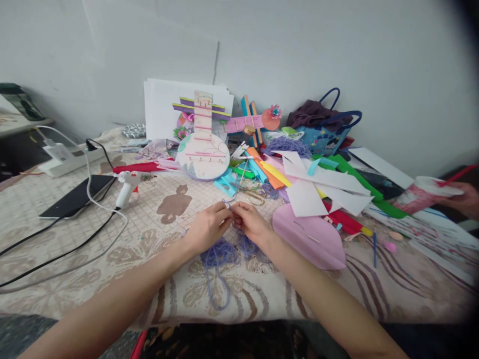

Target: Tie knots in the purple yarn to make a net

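My left hand and my right hand meet over the middle of the table, fingertips pinched close together on purple yarn. A thin end of the yarn rises just beyond the fingers. Below and between my wrists lies a loose tangle of purple yarn, with one loop trailing toward the table's front edge. Gold-handled scissors rest a little beyond my right hand. Beside my right forearm is a pink-purple sheet with rounded edges. The exact grip of the fingertips is partly hidden.
A hot glue gun and a black tablet-like slab lie left among cables. Decorated board crafts lean at the back. Paper and foam scraps heap up at right, before a blue bag. Another person's hand holds a cup at far right.
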A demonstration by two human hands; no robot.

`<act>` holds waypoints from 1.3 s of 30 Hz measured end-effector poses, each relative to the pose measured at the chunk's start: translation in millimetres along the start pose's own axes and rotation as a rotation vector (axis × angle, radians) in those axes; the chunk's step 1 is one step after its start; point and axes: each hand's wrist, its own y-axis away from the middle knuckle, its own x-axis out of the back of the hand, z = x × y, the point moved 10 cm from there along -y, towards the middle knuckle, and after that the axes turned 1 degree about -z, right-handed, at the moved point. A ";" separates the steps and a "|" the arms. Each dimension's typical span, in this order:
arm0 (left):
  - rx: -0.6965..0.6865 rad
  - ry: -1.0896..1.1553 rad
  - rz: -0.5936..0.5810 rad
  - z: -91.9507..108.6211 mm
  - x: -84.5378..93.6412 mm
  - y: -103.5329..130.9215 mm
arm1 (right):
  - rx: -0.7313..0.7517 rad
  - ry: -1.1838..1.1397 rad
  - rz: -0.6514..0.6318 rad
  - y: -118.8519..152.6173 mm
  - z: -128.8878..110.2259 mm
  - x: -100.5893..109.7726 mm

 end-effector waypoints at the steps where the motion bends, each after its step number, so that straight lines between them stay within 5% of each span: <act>1: -0.015 -0.033 -0.015 1.0 -2.2 0.7 | -0.021 -0.035 -0.011 0.4 1.9 -1.6; 7: 0.027 0.068 -0.037 -3.3 12.9 -4.9 | -0.012 -0.080 -0.017 1.6 -1.0 -3.8; 12: 0.193 0.181 -0.017 -41.9 51.2 -2.2 | 0.019 -0.040 0.032 -1.0 -4.4 5.2; 16: 0.136 0.214 -0.324 -49.5 41.8 24.5 | 0.035 0.003 0.032 -2.5 -5.2 7.5; 19: 0.059 0.207 -0.430 -38.4 27.7 44.1 | 0.051 0.018 0.009 -1.5 -6.9 4.2; 23: 0.111 0.128 -0.381 -46.6 21.9 47.2 | 0.085 0.070 -0.009 0.6 -10.5 0.7; 28: 0.194 0.019 -0.117 -67.0 74.1 33.4 | 0.157 0.168 -0.001 2.4 -16.4 -0.5; 32: 0.251 0.117 -0.049 -36.0 83.8 28.3 | 0.182 0.179 -0.020 5.0 -22.1 -3.7; 36: 0.147 0.274 -0.206 23.9 41.1 36.1 | 0.198 0.189 -0.042 6.0 -27.1 -2.9; 39: 0.125 0.234 -0.256 34.3 18.5 49.6 | 0.215 0.210 -0.054 4.9 -27.7 -1.0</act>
